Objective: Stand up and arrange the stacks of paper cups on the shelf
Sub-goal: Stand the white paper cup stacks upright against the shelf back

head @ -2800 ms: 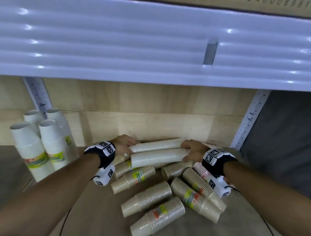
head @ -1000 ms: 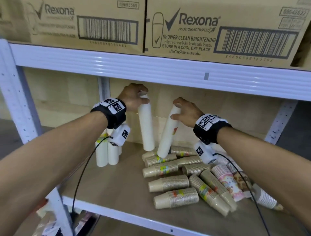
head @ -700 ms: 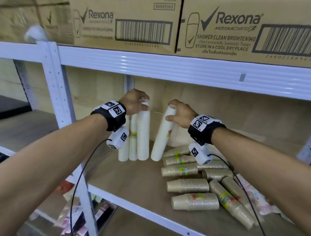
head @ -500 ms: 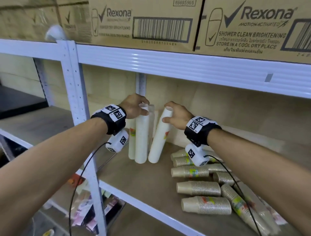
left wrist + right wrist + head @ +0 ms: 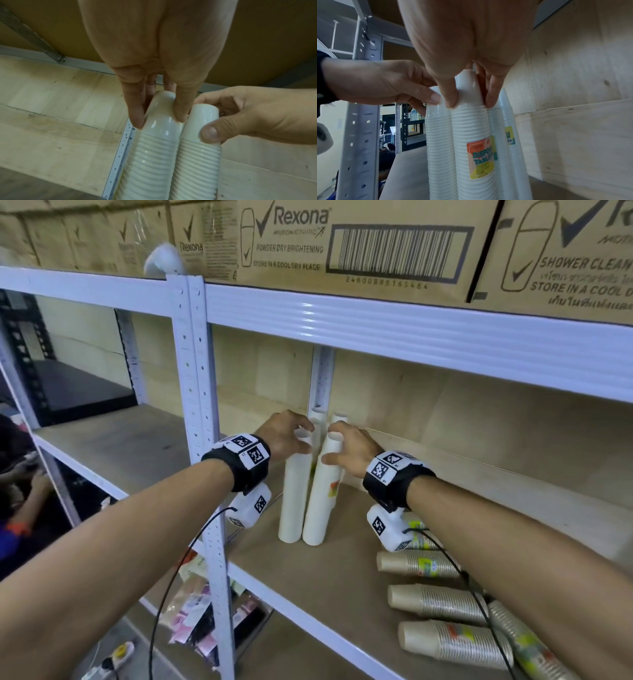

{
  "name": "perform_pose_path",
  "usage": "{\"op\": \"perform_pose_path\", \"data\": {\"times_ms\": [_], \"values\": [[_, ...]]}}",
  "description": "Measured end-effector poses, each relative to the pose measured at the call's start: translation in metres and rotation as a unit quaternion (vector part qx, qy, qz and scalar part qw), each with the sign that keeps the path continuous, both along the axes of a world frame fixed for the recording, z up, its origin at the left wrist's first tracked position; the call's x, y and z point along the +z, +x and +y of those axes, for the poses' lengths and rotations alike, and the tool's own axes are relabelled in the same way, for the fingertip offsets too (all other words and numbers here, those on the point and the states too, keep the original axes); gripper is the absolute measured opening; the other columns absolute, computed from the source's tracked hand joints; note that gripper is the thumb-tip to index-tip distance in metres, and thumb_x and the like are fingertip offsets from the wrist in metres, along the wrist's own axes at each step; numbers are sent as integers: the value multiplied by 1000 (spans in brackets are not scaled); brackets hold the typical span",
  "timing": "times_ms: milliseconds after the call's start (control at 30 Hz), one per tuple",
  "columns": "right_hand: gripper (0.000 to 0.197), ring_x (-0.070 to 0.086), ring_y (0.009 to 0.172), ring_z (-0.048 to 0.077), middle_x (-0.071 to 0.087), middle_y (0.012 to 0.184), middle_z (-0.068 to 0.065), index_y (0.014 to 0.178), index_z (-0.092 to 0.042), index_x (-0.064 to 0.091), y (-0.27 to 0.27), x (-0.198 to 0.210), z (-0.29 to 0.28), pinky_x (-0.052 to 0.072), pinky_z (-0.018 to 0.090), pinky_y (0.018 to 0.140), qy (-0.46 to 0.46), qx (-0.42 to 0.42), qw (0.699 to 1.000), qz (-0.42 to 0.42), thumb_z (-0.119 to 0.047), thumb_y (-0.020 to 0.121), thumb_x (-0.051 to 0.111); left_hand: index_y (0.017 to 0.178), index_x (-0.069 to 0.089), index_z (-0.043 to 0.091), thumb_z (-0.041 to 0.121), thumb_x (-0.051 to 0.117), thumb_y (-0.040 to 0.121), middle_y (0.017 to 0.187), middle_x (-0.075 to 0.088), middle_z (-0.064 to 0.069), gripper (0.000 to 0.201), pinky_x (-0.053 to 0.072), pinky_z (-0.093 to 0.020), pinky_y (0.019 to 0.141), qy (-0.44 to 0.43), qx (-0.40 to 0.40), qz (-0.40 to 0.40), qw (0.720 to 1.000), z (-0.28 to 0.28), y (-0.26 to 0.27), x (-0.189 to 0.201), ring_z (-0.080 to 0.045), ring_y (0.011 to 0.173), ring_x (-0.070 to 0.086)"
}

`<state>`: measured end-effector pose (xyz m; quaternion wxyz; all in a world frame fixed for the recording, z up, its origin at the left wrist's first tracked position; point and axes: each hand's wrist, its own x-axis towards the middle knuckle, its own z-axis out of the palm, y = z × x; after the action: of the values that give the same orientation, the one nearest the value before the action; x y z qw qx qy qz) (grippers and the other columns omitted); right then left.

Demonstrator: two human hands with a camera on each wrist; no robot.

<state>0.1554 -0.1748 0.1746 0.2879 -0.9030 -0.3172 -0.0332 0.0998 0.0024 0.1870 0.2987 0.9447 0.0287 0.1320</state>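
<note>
Item: two white cup stacks (image 5: 310,494), upright on shelf (image 5: 329,587), touching. Left hand (image 5: 286,434) grip pinches one top; right hand (image 5: 349,448) grip pinches the other. Brown stacks (image 5: 442,635) lie below-right of grips. Risk: uneven release may topple tall stacks

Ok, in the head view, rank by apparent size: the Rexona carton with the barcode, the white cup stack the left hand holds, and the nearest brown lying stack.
1. Rexona carton
2. white cup stack
3. brown lying stack, though it looks close to the white one and nearness inflates it.
</note>
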Motion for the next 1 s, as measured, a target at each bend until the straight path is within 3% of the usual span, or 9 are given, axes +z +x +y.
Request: {"op": "perform_pose_path", "data": {"times_ms": [100,200,433,600,733,800,867,933,1000], "values": [[49,58,102,21,60,123,3,123,-21,53,4,-3,5,42,28,76,-2,0,1000,-7,-26,79,74,121,66,22,25,76,79,128,61,-6,44,43,-25,85,-2,3,2,1000,3,1,-1,-18,108,57],[47,61,105,23,63,121,3,126,-23,55,7,2,9,49,30,82,-9,-1,1000,-24,-30,81,70,124,65,21,26,70,84,131,59,-3,40,42,-24,88,1,4,8,1000,6,2,2,-19,115,56],[37,56,119,20,63,125,-2,122,-24,63,18,8,17,38,22,89,-40,8,998,-47,-25,85,62,125,65,20,16,65,87,132,61,0,38,43,-24,91,4,-20,8,1000,8,3,6,-15,107,56],[22,56,119,23,66,114,3,104,-21,67,19,7,20,45,29,86,-49,-2,997,-58,-31,85,62,117,69,17,20,69,87,116,66,-2,31,42,-22,79,0,-10,-9,1000,9,3,6,-15,93,57],[12,55,120,23,66,112,3,90,-26,57,16,10,17,47,31,84,-37,-17,997,-63,-32,84,66,118,67,18,27,71,85,101,64,-1,34,43,-23,76,-2,-15,-7,1000,9,0,7,-18,93,60],[14,57,117,23,65,111,2,91,-27,58,14,12,16,46,30,81,-34,-15,997,-65,-33,82,68,122,65,22,28,70,83,109,66,-3,39,46,-25,81,5,-22,1,1000,11,1,6,-19,96,61],[23,60,111,24,63,113,2,103,-25,65,13,13,16,45,28,79,-40,-11,997,-65,-32,81,68,124,64,23,23,69,82,118,64,-1,41,44,-24,82,15,-27,10,999,12,2,6,-17,97,60],[35,59,112,24,62,124,3,117,-23,65,13,14,16,46,29,85,-58,-11,996,-64,-29,83,67,123,66,21,19,69,83,123,63,0,39,43,-23,82,17,-30,14,999,12,5,6,-15,96,58],[36,59,112,24,60,128,5,119,-21,65,13,15,16,46,29,86,-65,-18,996,-64,-28,84,67,120,67,18,21,70,85,121,65,-2,36,42,-23,81,19,-23,8,1000,11,7,6,-14,92,57]]}}
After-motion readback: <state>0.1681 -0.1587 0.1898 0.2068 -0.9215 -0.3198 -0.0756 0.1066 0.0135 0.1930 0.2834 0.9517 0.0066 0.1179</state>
